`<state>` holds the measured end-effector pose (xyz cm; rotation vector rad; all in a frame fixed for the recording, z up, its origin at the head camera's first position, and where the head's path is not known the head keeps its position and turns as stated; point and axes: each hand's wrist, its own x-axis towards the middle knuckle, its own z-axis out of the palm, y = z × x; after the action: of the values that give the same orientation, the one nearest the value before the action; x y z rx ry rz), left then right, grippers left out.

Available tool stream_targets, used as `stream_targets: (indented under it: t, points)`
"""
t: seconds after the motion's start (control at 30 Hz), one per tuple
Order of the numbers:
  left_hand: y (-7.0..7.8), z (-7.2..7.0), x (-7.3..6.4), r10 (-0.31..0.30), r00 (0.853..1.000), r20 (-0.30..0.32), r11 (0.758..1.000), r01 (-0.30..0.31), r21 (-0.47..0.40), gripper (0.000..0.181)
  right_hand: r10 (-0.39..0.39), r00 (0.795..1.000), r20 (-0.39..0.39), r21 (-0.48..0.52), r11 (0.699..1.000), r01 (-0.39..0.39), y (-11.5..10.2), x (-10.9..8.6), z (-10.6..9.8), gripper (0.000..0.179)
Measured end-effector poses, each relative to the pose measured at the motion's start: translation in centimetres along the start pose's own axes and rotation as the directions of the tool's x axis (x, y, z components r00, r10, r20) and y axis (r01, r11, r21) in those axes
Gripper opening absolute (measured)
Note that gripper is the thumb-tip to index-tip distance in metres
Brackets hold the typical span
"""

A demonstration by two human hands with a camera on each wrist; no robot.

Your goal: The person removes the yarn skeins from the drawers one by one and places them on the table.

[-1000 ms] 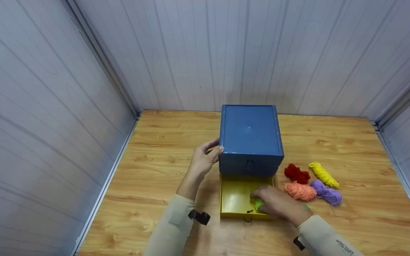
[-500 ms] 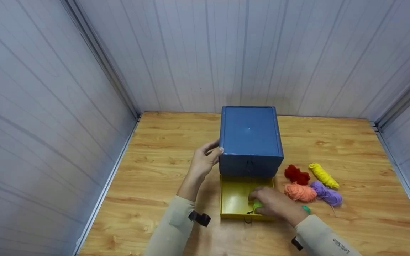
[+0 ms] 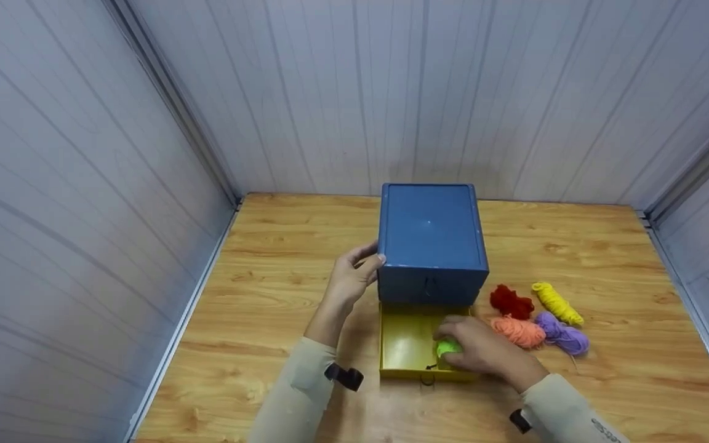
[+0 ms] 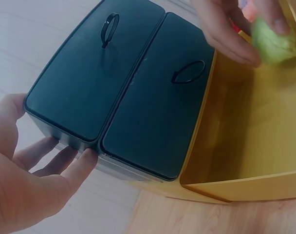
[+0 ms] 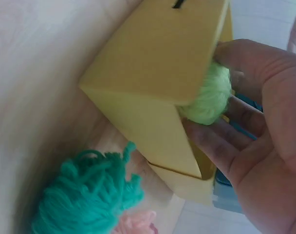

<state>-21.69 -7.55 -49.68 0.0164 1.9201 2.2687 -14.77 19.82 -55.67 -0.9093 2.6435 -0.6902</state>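
A small blue drawer cabinet (image 3: 431, 227) stands on the table, its yellow bottom drawer (image 3: 405, 344) pulled out. My left hand (image 3: 349, 280) touches the cabinet's left side with extended fingers, the thumb at the front corner. Inside the right part of the drawer, my right hand (image 3: 477, 347) holds a light green ball of yarn (image 5: 212, 100) between thumb and fingers. The left wrist view shows that ball (image 4: 274, 43) above the drawer floor. Two dark drawer fronts with loop pulls (image 4: 189, 73) are closed above the yellow drawer.
Right of the cabinet lie skeins of red (image 3: 511, 301), yellow (image 3: 557, 303), orange (image 3: 517, 331) and purple yarn (image 3: 562, 333). A teal skein (image 5: 84, 195) lies beside the drawer, hidden under the right arm in the head view. Panel walls (image 3: 354, 92) bound the wooden table.
My right hand has risen slightly with the green yarn ball, which shows more now. The right forearm has come over the teal skein. My left hand stays at the cabinet.
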Motion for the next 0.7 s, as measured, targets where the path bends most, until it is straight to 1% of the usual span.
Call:
stream_targets:
  t: [0.17,0.27,0.37,0.43,0.6,0.7]
  points:
    - [-0.2,0.0,0.0,-0.008,1.0,0.0,1.0,0.008,-0.009,0.05,0.034,0.999,0.005,0.039,0.999,-0.035,0.1,-0.7,-0.8,0.032]
    - [-0.2,0.0,0.0,-0.018,1.0,-0.004,1.0,0.018,-0.015,0.05,0.023,1.0,-0.01,0.037,0.999,-0.022,0.4,-1.2,-1.2,0.03]
    - [-0.1,0.0,0.0,-0.016,1.0,-0.004,1.0,0.016,-0.012,0.05,0.008,0.999,-0.05,0.029,1.0,-0.007,0.8,-1.8,-1.7,0.028]
    - [0.0,0.0,0.0,-0.011,1.0,-0.002,1.0,0.011,-0.011,0.05,0.015,0.997,-0.079,0.025,1.0,-0.013,1.1,-2.3,-2.0,0.027]
    - [0.3,0.0,0.0,-0.007,1.0,0.0,1.0,0.007,0.0,0.05,0.069,0.988,-0.135,0.033,0.997,-0.065,2.2,-3.6,-2.9,0.027]
    - [0.2,-0.1,0.0,-0.004,1.0,0.003,1.0,0.004,0.013,0.049,0.078,0.981,-0.177,0.053,0.996,-0.07,2.9,-4.4,-3.2,0.027]
